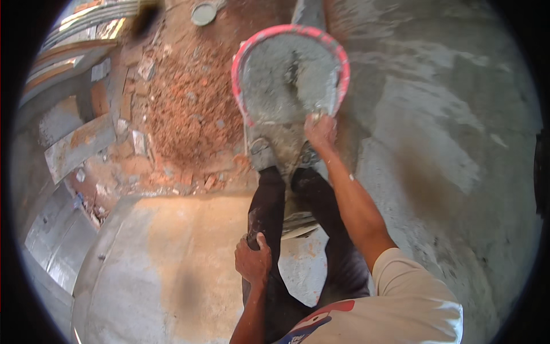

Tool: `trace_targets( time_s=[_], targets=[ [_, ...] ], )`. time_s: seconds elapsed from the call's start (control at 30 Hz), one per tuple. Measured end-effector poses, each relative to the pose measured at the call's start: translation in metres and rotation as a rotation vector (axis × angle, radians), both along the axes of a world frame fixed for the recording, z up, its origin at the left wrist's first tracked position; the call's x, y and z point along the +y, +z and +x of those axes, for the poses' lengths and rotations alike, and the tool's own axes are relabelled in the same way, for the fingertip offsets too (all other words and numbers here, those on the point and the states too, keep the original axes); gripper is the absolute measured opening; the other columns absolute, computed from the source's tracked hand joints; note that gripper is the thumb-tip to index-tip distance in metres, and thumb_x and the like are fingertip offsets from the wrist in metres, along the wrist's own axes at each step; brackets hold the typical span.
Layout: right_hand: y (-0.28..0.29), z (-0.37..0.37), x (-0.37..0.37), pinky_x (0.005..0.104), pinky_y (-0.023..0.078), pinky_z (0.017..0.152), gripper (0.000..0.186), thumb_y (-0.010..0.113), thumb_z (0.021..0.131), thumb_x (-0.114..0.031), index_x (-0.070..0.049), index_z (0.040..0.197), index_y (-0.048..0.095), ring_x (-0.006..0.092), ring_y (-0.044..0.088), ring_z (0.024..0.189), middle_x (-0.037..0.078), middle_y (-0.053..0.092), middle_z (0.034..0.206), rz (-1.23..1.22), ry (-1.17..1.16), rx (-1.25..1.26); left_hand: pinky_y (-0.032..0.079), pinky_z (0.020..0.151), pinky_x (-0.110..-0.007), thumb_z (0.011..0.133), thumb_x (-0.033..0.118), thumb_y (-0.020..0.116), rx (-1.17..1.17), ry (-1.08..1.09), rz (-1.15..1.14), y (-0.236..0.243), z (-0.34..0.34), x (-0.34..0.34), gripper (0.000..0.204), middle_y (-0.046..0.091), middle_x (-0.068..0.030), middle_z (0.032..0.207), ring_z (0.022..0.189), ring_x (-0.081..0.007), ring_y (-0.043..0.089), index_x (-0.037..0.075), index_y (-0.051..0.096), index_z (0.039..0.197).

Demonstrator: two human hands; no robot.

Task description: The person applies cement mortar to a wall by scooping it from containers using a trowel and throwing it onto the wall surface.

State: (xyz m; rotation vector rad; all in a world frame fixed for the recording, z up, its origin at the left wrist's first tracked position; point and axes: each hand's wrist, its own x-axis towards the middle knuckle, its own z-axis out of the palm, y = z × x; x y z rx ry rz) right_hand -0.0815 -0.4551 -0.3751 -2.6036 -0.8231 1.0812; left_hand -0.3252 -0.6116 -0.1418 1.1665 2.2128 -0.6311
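Clasped over the near rim of a red-rimmed mortar pan (290, 74), the right hand (321, 131) has its fingers folded onto the edge, with the arm stretched out straight from the shoulder; the reach looks like that of someone bending forward to steady or tip the pan. That pan sits on the concrete floor (447, 143) just beyond the person's shoes (262, 153), and it is nearly full of wet grey mortar (275, 86), some of which has spilled or been poured down in front of the feet. The left hand (252, 259) rests closed on the left thigh of the dark trousers (269, 212), thumb forward, most likely as a prop to carry the weight of the bent body. To the left of the pan lies a heap of broken red brick rubble (183, 114), with loose boards and brick pieces (80, 143) beyond it, and a small round tin (203, 12) stands at the top edge. Whether the right fingertips hook inside the rim or only press on it is hard to tell, since mortar covers them. A dark streak in the mortar may be a tool, but it is too blurred to name. The pan's far side runs into a grey shape that is cut off by the frame.
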Motion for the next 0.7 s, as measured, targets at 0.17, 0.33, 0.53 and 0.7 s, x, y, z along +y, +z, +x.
trace_targets(
  time_s=[0.17,0.33,0.53,0.7],
  targets=[
    [0.196,0.056,0.018,0.0524,0.054,0.087,0.044,0.061,0.091,-0.04,0.003,0.091,0.072,0.0433,0.07,0.099,0.028,0.07,0.099,0.041,0.047,-0.099,0.05,0.093,-0.05,0.09,0.042,0.066,-0.169,0.04,0.123,0.003,-0.001,-0.006,0.053,0.069,-0.0215,0.113,0.109,-0.0423,0.064,0.0,0.065,0.123],
    [0.405,0.086,0.045,0.0542,0.052,0.086,0.041,0.059,0.095,-0.044,-0.004,0.103,0.066,0.0452,0.068,0.096,0.022,0.072,0.099,0.15,0.248,-0.206,0.051,0.095,-0.045,0.089,0.041,0.067,-0.634,0.163,0.249,-0.022,-0.079,-0.019,0.061,0.068,-0.0262,0.116,0.11,-0.0386,0.066,-0.005,0.062,0.128],
    [0.704,0.149,0.048,0.0343,0.057,0.056,0.027,0.065,0.098,-0.033,-0.007,0.107,0.068,0.018,0.07,0.071,0.009,0.07,0.084,0.483,0.548,0.094,0.042,0.05,-0.022,0.092,0.021,0.064,-1.091,0.702,0.168,0.026,-0.077,0.039,0.014,0.06,0.0032,0.073,0.059,-0.0054,0.052,0.009,0.068,0.086],
    [0.809,0.234,0.043,0.0295,0.057,0.047,0.032,0.062,0.099,-0.029,-0.004,0.118,0.068,0.0149,0.067,0.063,0.007,0.069,0.081,0.545,0.186,0.492,0.045,0.051,-0.028,0.091,0.019,0.061,-0.926,0.373,0.2,0.035,-0.152,0.022,0.013,0.057,0.0003,0.068,0.058,-0.0114,0.056,0.01,0.066,0.083]
  ],
)
